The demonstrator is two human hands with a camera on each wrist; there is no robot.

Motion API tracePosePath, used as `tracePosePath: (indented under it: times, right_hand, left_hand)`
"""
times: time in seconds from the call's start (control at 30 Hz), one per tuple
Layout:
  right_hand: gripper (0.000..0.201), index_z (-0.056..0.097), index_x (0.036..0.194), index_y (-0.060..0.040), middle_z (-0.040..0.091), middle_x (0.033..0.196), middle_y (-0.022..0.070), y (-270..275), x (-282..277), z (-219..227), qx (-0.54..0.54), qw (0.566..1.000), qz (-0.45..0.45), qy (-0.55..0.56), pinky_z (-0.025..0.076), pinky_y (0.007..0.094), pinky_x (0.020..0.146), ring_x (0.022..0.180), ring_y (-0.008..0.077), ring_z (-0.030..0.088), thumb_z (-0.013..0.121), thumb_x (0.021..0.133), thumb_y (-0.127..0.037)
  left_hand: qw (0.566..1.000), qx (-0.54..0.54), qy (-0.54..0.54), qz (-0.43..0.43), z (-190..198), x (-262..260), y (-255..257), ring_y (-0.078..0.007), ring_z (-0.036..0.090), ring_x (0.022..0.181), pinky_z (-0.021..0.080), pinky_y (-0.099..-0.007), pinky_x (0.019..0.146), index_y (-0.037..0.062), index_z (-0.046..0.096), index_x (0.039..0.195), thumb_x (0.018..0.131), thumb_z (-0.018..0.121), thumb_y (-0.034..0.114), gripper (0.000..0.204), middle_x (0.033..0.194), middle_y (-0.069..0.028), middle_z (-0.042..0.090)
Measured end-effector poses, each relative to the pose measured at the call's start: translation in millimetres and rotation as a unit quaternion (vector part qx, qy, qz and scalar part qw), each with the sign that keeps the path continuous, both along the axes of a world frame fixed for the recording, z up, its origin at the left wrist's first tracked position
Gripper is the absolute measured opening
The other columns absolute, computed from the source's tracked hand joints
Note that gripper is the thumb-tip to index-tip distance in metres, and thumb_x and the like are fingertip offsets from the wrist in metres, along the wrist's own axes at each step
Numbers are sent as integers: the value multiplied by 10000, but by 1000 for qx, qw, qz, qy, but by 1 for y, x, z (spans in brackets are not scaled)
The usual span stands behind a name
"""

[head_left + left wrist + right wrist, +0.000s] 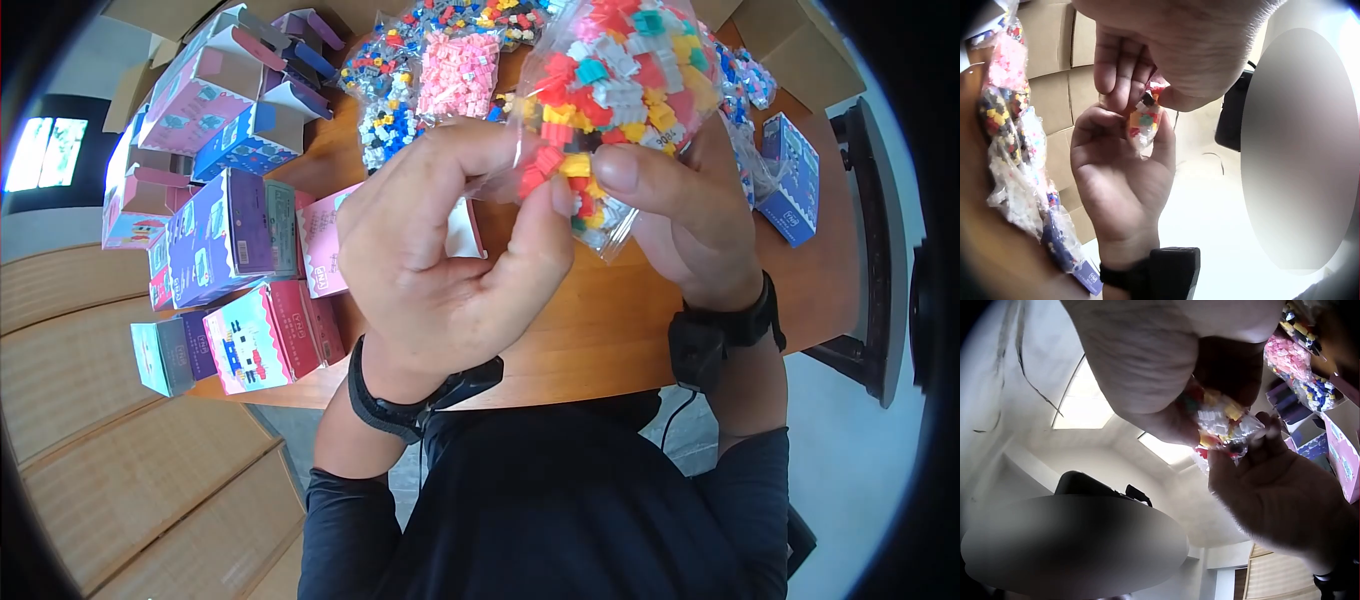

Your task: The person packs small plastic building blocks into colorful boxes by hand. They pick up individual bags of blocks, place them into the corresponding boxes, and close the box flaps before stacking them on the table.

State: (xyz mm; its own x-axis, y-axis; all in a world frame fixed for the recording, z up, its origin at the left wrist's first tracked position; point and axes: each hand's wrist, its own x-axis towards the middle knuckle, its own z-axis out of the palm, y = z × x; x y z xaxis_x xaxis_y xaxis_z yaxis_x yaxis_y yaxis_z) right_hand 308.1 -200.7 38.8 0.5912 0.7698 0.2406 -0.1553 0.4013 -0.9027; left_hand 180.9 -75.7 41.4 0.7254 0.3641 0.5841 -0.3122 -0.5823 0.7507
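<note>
Clear bag [625, 75] of small plastic pieces in red, yellow, white and teal, raised above the surface [590, 350] at one o'clock from the centre of the head view; all clock directions below are taken from that centre. The left hand [450, 265] pinches the bag's lower edge between thumb and fingers. The right hand [695, 215] grips the bag with its thumb across the near side and fingers behind. Both wrists carry a black strap [385, 405] with a small device attached.

Beyond the bag, at twelve o'clock, lies a pink-filled bag [458, 75], with mixed-colour bags [392, 110] beside it toward eleven. Between one and two o'clock are blue-and-white bags [745, 80]. At two o'clock, near these, stands a dark blue box [793, 180]; farther out in that direction is an open cardboard carton [800, 45].

At ten o'clock are a pink-and-white box [195, 105] and a blue box [250, 140], both with raised flaps. Between nine and ten stands a purple box [215, 240]. Just below nine are a red box with a figure printed on its front [262, 340] and, farther out, a pale teal box [162, 357].
</note>
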Motion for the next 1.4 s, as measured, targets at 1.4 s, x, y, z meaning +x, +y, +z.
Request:
tracePosePath:
  times: [1.4]
  right_hand:
    - [625,452,1257,-4,600,1113,65,-17,-3,3,-90,992,-16,-87,487,309,881,988,153,608,768,745,-177]
  left_hand:
    - [977,207,-54,-3,4,-1,4,-159,575,822,443,-253,763,-63,490,1130,919,585,150,314,1021,-164,603]
